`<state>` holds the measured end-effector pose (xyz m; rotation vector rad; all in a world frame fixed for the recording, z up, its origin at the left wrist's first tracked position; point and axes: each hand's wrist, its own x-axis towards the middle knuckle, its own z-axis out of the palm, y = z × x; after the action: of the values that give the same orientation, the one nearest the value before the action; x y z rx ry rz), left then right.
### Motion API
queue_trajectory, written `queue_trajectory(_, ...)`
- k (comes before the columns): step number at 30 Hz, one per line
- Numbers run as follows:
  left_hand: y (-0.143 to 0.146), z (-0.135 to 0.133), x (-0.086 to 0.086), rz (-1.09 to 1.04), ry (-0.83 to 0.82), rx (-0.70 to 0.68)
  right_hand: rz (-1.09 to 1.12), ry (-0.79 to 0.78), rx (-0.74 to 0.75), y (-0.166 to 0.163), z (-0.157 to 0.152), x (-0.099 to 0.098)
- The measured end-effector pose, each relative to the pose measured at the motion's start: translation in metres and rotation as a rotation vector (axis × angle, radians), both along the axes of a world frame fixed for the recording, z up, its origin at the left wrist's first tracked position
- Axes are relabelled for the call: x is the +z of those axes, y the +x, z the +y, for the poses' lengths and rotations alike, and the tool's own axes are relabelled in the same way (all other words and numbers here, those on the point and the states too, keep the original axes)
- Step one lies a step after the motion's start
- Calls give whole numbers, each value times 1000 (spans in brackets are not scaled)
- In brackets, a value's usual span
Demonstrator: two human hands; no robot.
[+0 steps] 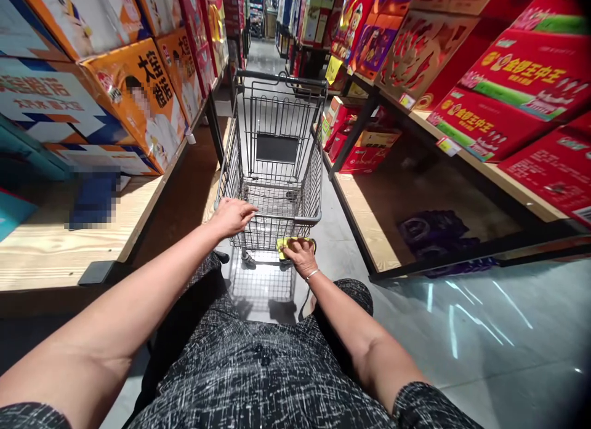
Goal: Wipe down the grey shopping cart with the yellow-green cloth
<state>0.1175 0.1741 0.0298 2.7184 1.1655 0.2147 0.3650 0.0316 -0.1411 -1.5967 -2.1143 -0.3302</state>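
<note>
In front of me stands a grey wire shopping cart, its basket bare inside and its handle bar at the far end. My left hand is closed over the near left corner of the basket's top rim. Lower down, my right hand presses a yellow cloth against the lower wire of the near end. The fingers bend over the cloth, which mostly hides beneath them. Whether it is a cloth or a sponge is hard to make out. A bracelet circles my right wrist.
Orange boxes fill the left shelf, with a blurred dark blue item on its wooden board. Red boxes line the right shelf, above purple packs. Shelf posts and edges flank the cart closely. Grey tiled floor stretches at the right.
</note>
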Motion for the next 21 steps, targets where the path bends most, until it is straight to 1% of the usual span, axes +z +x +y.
queue_trajectory(2, 12, -17, 0, -8, -35, -7, -5, -30, 27, -4, -7, -14)
queue_trajectory(3, 17, -24, -1, -12, -39, -2, -7, -31, 39, -5, -10, -16)
queue_trajectory(5, 24, -32, -4, -22, -49, -5, -12, -38, 66, -4, -14, -10)
queue_trajectory(7, 25, -34, -8, -47, -59, -19, -7, -28, 102, -2, -16, 10)
queue_trajectory(10, 22, -30, -14, -94, -62, -38, 39, 89, 128, 1, -14, 55)
queue_trajectory(12, 20, -28, -17, -114, -59, -41, 63, 173, 75, 3, -10, 85)
queue_trajectory(14, 20, -27, -17, -123, -65, -46, 55, 185, -24, 8, -5, 107)
queue_trajectory(15, 19, -27, -17, -122, -73, -47, 49, 170, -67, 12, -2, 115)
queue_trajectory(17, 19, -26, -16, -114, -92, -49, 52, 117, -128, 25, 4, 123)
queue_trajectory(21, 19, -25, -13, -100, -121, -67, 169, 5, -197, 65, 30, 127)
